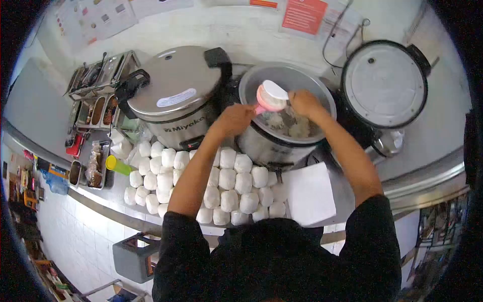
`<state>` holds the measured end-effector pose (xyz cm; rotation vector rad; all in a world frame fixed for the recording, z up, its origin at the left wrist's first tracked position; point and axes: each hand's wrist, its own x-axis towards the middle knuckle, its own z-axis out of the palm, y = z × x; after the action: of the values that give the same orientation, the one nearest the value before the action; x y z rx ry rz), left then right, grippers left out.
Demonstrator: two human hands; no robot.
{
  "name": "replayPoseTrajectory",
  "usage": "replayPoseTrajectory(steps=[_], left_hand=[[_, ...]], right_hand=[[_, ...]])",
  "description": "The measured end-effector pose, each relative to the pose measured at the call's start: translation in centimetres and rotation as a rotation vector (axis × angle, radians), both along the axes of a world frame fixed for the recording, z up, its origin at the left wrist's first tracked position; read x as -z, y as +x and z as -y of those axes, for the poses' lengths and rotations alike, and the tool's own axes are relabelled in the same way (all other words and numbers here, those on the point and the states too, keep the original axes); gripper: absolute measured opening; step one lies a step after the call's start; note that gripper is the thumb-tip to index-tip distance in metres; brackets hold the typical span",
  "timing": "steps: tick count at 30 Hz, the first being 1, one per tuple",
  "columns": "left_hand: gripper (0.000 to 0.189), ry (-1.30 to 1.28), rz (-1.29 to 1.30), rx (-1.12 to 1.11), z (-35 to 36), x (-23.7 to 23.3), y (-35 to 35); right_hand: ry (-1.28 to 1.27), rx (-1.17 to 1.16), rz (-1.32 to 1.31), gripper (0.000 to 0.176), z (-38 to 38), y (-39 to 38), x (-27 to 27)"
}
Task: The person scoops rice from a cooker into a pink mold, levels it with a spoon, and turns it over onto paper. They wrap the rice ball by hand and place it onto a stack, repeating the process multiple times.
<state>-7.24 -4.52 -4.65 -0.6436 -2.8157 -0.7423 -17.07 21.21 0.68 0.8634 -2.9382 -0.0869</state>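
Note:
Over the open rice cooker (246, 141), my left hand (235, 120) is closed on the handle of a pink scoop (266, 102). My right hand (304, 103) grips a white paddle (274, 89), whose flat end lies over the mouth of the scoop. Some rice (300, 127) shows in the pot below both hands. Many wrapped white bundles (229, 200) stand in rows on the counter in front of the cooker. Beside them lies a stack of white paper (308, 194).
A closed rice cooker (173, 83) stands at the left, with metal food trays (98, 110) beyond it. The raised cooker lid (385, 84) is at the right. A green-yellow cylinder (118, 165) lies by the bundles. A grey bin (132, 259) stands on the floor.

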Motion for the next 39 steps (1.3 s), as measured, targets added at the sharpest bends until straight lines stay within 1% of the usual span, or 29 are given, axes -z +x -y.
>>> replayPoseTrajectory(steps=[1,2,4,5,7,8,9,10,12,14,15,16,17,18,19,20,21,22,24,25,27,28,30,31,33,35,36,38,39], left_hand=[[0.038,0.012,0.014,0.020,-0.2,0.4,-0.2],[0.038,0.025,0.028,0.041,-0.6,-0.2,0.1],[0.038,0.260,0.234,-0.030,-1.2,-1.8,1.4],[0.038,0.318,0.174,-0.005,-1.4,-2.0,2.1],[0.037,0.520,0.329,-0.109,-1.7,-2.2,3.5],[0.037,0.621,0.406,-0.167,-2.0,-2.4,4.3],[0.037,0.600,0.378,-0.253,-2.6,-2.3,5.1],[0.038,0.711,0.332,-0.236,-3.3,-2.1,6.5],[0.042,0.951,0.239,-0.204,-5.5,-1.9,9.5],[0.051,1.066,0.296,-0.257,-9.0,-2.9,14.5],[0.057,1.106,0.302,-0.226,-11.0,-2.9,17.0],[0.060,1.064,0.310,-0.216,-13.4,-2.2,19.0],[0.064,1.022,0.317,-0.205,-15.8,-1.6,21.0],[0.068,1.036,0.410,-0.157,-18.2,-0.8,22.5],[0.071,1.045,0.504,-0.112,-20.6,0.0,24.0],[0.074,1.014,0.554,-0.072,-22.5,2.7,25.0],[0.076,0.982,0.604,-0.032,-24.5,5.4,25.9],[0.076,0.847,0.618,-0.077,-26.0,7.5,26.5],[0.071,0.427,0.459,-0.106,-28.0,12.8,27.6],[0.070,0.215,0.392,-0.115,-28.9,15.3,28.6],[0.063,0.064,0.297,0.008,-30.5,19.8,30.0],[0.060,-0.010,0.239,0.072,-31.3,20.7,30.0],[0.052,-0.100,0.216,0.008,-33.3,21.1,30.4],[0.050,-0.124,0.173,-0.005,-33.9,22.4,30.5],[0.047,-0.120,0.115,-0.044,-34.9,24.3,30.3],[0.044,-0.064,0.087,-0.099,-35.4,25.6,30.7],[0.043,-0.125,0.060,-0.103,-35.7,26.5,30.6],[0.043,-0.242,0.033,-0.109,-36.1,28.8,30.3],[0.043,-0.217,0.042,-0.130,-36.0,30.6,29.9]], right_hand=[[0.095,-0.057,0.036,0.038,-0.6,-0.1,-0.2],[0.120,-0.029,0.040,0.037,-1.5,-0.7,-0.3],[0.171,0.020,0.052,0.036,-3.3,-1.3,-0.2],[0.099,0.126,0.062,0.035,-4.0,-0.2,-0.6],[-0.040,0.331,0.082,0.035,-5.2,1.9,-1.8],[-0.013,0.318,0.032,0.034,-5.5,2.5,-2.0],[0.015,0.306,-0.011,0.032,-5.6,3.1,-1.8],[0.048,0.297,-0.051,0.031,-6.0,3.8,-1.2],[-0.301,-0.017,-0.525,0.030,-6.1,5.3,0.4],[-0.918,-0.021,-0.005,0.030,-5.1,13.6,-1.4],[-1.160,-0.064,0.303,0.032,-5.6,16.4,0.9],[-1.393,-0.105,0.623,0.038,-6.3,19.2,3.5],[-1.448,-0.144,0.697,0.040,-6.8,22.4,5.2],[-1.506,-0.187,0.770,0.042,-7.6,25.1,6.7],[-1.793,-0.012,0.945,0.040,-9.2,26.7,9.2],[-2.073,0.192,1.117,0.038,-11.0,28.2,11.6],[-2.146,0.303,1.097,0.038,-13.1,30.2,12.5],[-2.216,0.411,1.073,0.039,-15.6,31.3,13.4],[-1.986,0.367,0.653,0.039,-21.8,31.6,21.2],[-1.698,0.358,0.473,0.041,-24.1,31.9,22.4],[-1.108,0.301,0.126,0.045,-27.7,31.8,24.0],[-0.841,0.204,0.063,0.049,-28.5,31.4,25.7],[-0.309,0.041,-0.076,0.058,-30.1,30.4,29.4],[-0.206,0.043,0.020,0.064,-29.7,28.9,29.8],[-0.511,-0.008,-0.071,0.065,-27.9,28.0,23.3],[-0.660,-0.126,-0.209,0.065,-25.6,24.6,16.1],[-0.705,-0.152,-0.372,0.065,-23.9,22.7,12.6],[-0.757,-0.253,-0.554,0.065,-20.4,18.4,6.1],[-0.697,-0.260,-0.807,0.063,-19.2,17.3,2.6]])
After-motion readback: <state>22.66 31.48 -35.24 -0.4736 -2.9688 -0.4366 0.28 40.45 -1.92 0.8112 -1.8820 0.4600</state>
